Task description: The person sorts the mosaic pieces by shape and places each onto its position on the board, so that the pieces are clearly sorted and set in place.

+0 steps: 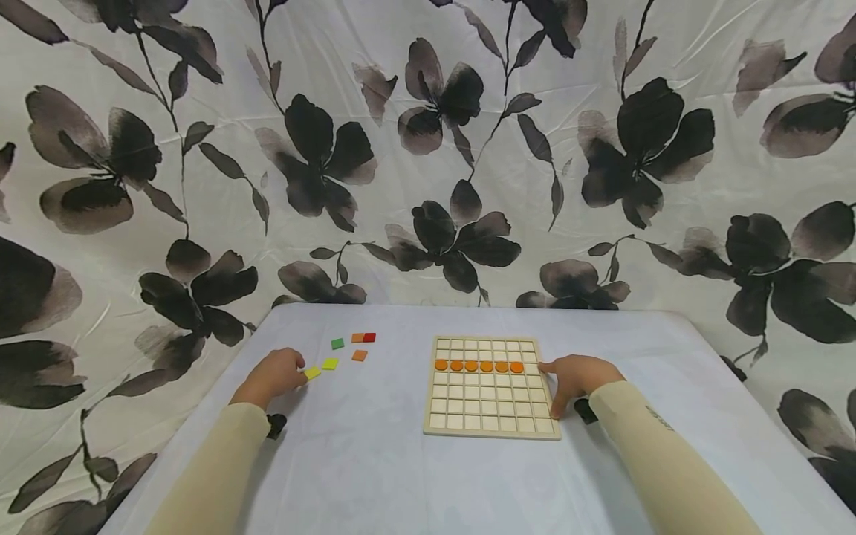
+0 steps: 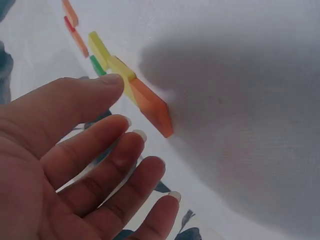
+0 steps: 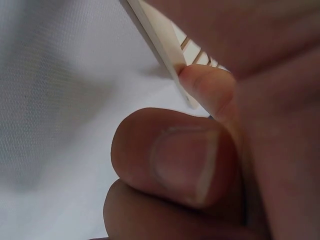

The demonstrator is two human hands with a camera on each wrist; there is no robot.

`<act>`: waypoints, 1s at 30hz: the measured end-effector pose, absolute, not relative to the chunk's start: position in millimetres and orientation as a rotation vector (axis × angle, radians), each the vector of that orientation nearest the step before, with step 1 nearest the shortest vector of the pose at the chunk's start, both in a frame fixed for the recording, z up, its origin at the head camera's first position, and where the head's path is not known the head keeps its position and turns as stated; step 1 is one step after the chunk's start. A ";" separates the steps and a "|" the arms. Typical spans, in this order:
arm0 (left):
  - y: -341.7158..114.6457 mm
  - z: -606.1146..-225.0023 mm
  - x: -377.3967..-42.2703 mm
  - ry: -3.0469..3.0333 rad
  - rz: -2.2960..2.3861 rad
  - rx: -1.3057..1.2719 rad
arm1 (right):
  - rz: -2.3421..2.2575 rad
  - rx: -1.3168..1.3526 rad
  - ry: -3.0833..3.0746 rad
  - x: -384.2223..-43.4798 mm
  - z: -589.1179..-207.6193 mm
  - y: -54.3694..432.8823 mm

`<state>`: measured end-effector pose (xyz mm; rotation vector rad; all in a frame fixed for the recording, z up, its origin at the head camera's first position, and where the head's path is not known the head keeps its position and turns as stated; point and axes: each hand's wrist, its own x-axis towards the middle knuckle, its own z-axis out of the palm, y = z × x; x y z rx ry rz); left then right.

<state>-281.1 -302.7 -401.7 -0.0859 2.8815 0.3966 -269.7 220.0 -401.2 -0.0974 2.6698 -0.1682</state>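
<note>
My left hand (image 1: 275,375) is at the left of the table, fingertips right by a yellow tile (image 1: 312,372). In the left wrist view its fingers are spread and slightly bent, the palm holds nothing, and the thumb overlaps the yellow tile; an orange tile (image 2: 154,107) lies against that tile. My right hand (image 1: 580,377) is at the right edge of a pale wooden grid board (image 1: 492,434). One finger reaches onto the board's edge beside a row of orange round pieces (image 1: 471,366), and the thumb lies lower along that edge. Other fingers of this hand (image 3: 175,155) are bent.
Beyond the left hand lie another yellow tile (image 1: 330,363), a green tile (image 1: 337,343), a red tile (image 1: 369,337) and two orange tiles, one nearer (image 1: 360,355). A white cloth (image 1: 374,475) covers the table. A flower-patterned curtain (image 1: 555,223) hangs behind it.
</note>
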 end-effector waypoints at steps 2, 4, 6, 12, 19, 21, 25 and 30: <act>-304.2 -403.7 -281.3 2.870 0.397 -0.092 | -0.167 -0.101 2.672 -269.4 -401.3 220.2; -308.7 -410.9 -284.6 2.864 0.404 -0.094 | -0.167 -0.104 2.672 -269.1 -401.7 220.4; -311.1 -414.6 -285.4 2.867 0.415 -0.088 | -0.166 -0.110 2.672 -268.4 -400.8 220.2; -312.0 -416.1 -284.9 2.856 0.446 -0.098 | -0.163 -0.129 2.670 -267.4 -398.3 220.2; -312.3 -416.9 -285.9 2.848 0.462 -0.144 | -0.165 -0.140 2.668 -267.0 -398.3 222.3; -312.9 -417.6 -285.7 2.845 0.478 -0.155 | -0.163 -0.143 2.667 -266.2 -397.7 222.4; -315.3 -419.9 -285.7 2.834 0.539 -0.181 | -0.161 -0.145 2.666 -264.1 -395.5 221.5; -318.5 -421.2 -285.1 2.808 0.610 -0.224 | -0.155 -0.141 2.665 -264.3 -394.7 221.0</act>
